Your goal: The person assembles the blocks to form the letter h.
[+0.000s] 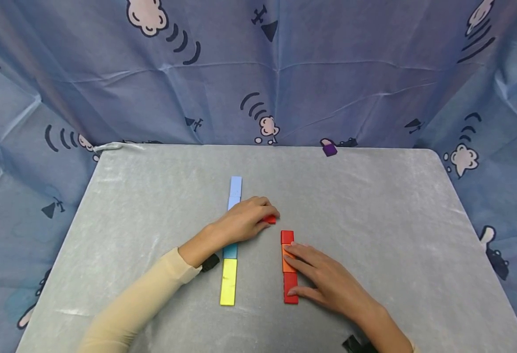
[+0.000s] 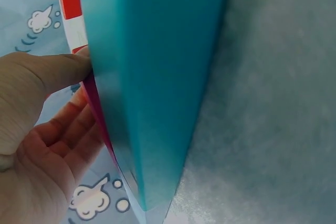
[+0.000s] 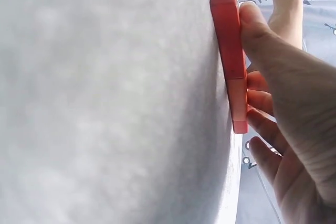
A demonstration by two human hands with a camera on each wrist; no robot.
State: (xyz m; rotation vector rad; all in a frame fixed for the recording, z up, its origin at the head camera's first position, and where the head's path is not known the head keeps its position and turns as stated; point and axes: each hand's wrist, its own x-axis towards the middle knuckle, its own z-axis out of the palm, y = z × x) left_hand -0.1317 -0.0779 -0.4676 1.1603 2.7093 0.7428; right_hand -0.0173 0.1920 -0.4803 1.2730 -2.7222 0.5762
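In the head view, my left hand [image 1: 246, 218] reaches across a row of blocks and pinches a small red block [image 1: 270, 220] between thumb and fingers. That row shows light blue blocks [image 1: 235, 187], a teal block [image 1: 230, 251] and a yellow block [image 1: 229, 282]; its middle lies hidden under the hand. The left wrist view shows the teal block very close, with a magenta edge [image 2: 98, 109] beside it. My right hand [image 1: 324, 274] rests its fingertips on the second row: an orange block [image 1: 288, 264] between a red block [image 1: 286, 237] and a longer red block [image 1: 290, 282].
The blocks lie on a table covered with grey cloth [image 1: 399, 206]. Blue patterned curtains [image 1: 329, 88] hang behind it and at both sides. Dark wrist cameras sit at the left wrist [image 1: 210, 263] and the right wrist [image 1: 356, 344].
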